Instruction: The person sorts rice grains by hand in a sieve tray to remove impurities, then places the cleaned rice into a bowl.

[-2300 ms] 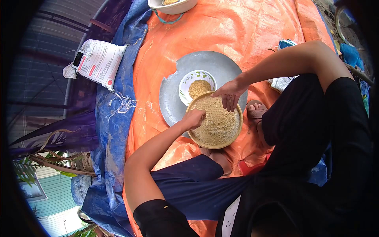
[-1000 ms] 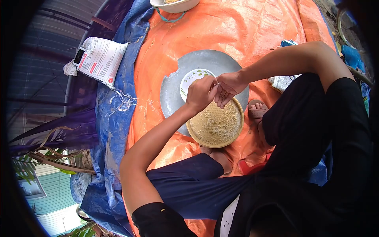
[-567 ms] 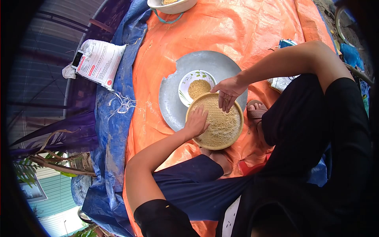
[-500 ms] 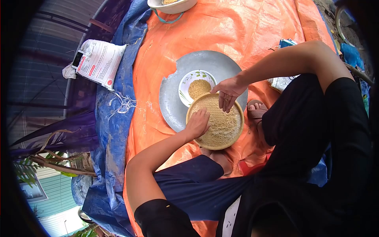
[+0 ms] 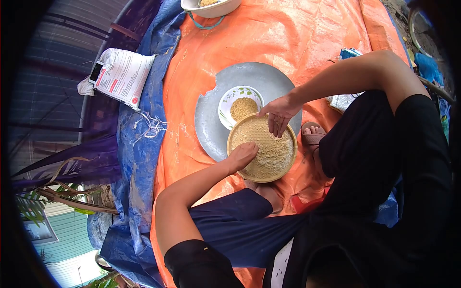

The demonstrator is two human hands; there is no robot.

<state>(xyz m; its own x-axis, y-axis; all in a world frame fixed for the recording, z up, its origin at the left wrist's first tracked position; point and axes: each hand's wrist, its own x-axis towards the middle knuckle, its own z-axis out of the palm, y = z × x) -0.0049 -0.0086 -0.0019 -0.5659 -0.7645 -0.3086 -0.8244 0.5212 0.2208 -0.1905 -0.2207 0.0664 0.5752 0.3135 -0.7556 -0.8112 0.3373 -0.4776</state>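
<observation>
Left hand (image 5: 244, 156) has slid nearer the middle of the woven basket (image 5: 261, 180), its fingers now drawn in

Half a second ago those fingers lay spread over the basket's left side; the right hand looks unmoved. The left grip is bunched at the pale grain (image 5: 272, 150), but how tightly it closes, or whether it pinches anything, I cannot tell. The right grip is open, palm showing, thumb at the far rim, small specks on the fingers.

The basket sits in front of the person, its far side overlapping the metal tray (image 5: 205, 122) and the edge of the leaf-patterned bowl (image 5: 224, 111); what supports it underneath is hidden. A heavy press by the left hand could, I judge, tip it, spilling grain onto the orange tarp (image 5: 192, 72) or into the bowl. Tilting the open right palm could drop its specks back among the rest. Careless pinching might scoop up extra grains.
</observation>
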